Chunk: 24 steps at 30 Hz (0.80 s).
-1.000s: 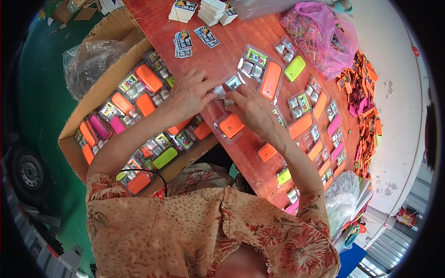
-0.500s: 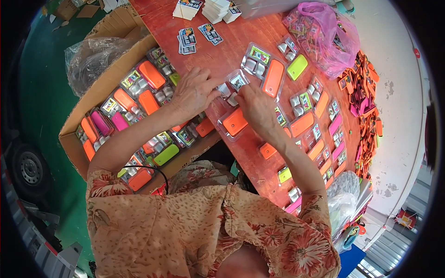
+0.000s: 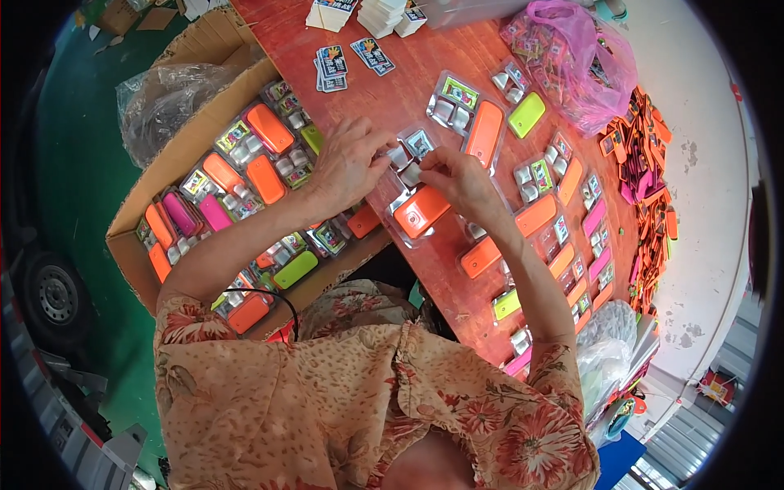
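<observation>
A clear plastic tray (image 3: 406, 194) lies near the table's left edge, in front of me. It holds an orange case (image 3: 422, 211), small silver-white pieces (image 3: 411, 174) and a little printed packet (image 3: 420, 144). At the tray's left side, my left hand (image 3: 351, 163) curls its fingers and thumb about the edge. My right hand (image 3: 460, 181) is over the tray's right side, thumb and fingertips pinched together beside the silver-white pieces. What the pinch holds, if anything, is too small to make out. Another filled tray (image 3: 445, 112) with an orange case sits just beyond.
A cardboard box (image 3: 131, 200) full of packed trays stands at the left. Several filled trays (image 3: 536, 216) line the table's right side. A pink bag (image 3: 608, 61) lies at the far right, with heaped orange cases (image 3: 653, 224) past it. Card stacks (image 3: 331, 65) are at the back.
My right hand has drawn slightly back, and its fingers show more plainly pinched. The left hand stays at the tray's edge. The whole view has shifted a little.
</observation>
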{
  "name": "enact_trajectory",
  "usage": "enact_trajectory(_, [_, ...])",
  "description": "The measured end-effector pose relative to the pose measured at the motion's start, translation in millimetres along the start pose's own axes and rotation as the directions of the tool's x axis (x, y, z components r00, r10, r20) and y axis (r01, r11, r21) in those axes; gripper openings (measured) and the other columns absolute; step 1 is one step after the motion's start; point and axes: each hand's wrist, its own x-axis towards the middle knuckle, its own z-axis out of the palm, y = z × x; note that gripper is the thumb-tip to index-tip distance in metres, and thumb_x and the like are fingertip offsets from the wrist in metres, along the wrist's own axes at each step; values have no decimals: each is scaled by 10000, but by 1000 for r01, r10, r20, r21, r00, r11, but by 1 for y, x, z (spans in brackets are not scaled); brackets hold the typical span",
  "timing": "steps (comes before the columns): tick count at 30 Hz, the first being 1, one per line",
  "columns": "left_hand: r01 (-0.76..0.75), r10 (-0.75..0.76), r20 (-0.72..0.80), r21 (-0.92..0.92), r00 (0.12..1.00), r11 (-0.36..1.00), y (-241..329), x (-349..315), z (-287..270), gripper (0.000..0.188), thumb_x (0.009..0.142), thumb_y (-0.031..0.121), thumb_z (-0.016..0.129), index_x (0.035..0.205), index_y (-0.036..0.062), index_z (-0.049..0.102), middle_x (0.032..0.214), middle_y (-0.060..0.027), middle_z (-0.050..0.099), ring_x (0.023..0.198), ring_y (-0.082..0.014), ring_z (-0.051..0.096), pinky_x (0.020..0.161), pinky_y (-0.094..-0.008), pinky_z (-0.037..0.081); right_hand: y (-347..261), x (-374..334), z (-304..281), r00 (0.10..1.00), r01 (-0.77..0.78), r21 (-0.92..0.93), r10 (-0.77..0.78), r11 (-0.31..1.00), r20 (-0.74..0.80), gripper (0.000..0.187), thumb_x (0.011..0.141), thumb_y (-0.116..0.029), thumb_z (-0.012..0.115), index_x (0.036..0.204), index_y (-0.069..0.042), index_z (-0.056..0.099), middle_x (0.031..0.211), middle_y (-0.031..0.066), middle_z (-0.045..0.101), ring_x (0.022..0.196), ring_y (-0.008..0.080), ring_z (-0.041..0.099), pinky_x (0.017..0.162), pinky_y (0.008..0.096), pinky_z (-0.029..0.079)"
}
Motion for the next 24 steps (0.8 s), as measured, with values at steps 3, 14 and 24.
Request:
enact_trajectory(3, [-168, 177, -75, 116, 981, 979, 5, -5, -4, 142, 664, 98, 571, 799, 72, 539, 794, -80, 461, 809, -246, 445, 719, -359, 349, -11, -1, 3, 994, 89, -294, -104, 952, -34, 157, 691, -150, 594, 787, -33, 551, 736, 134, 565, 703, 299, 547, 602, 381, 428])
enact_trajectory(14, [-240, 254, -28, 242, 967, 940, 7, -8, -13, 103, 648, 76, 556, 749, 74, 532, 795, -64, 470, 790, -233, 449, 687, -338, 348, -12, -7, 17, 919, 280, -412, -366, 867, -145, 171, 707, -98, 578, 860, -35, 532, 762, 116, 535, 719, 280, 528, 620, 364, 419])
enact_trajectory(24, [-304, 284, 109, 350, 953, 886, 6, -14, -10, 169, 667, 138, 575, 814, 55, 584, 833, -100, 477, 807, -249, 434, 686, -370, 341, -16, -5, 13, 985, 87, -208, -116, 974, -131, 164, 694, -75, 573, 848, -28, 542, 726, 111, 560, 686, 278, 550, 588, 358, 435])
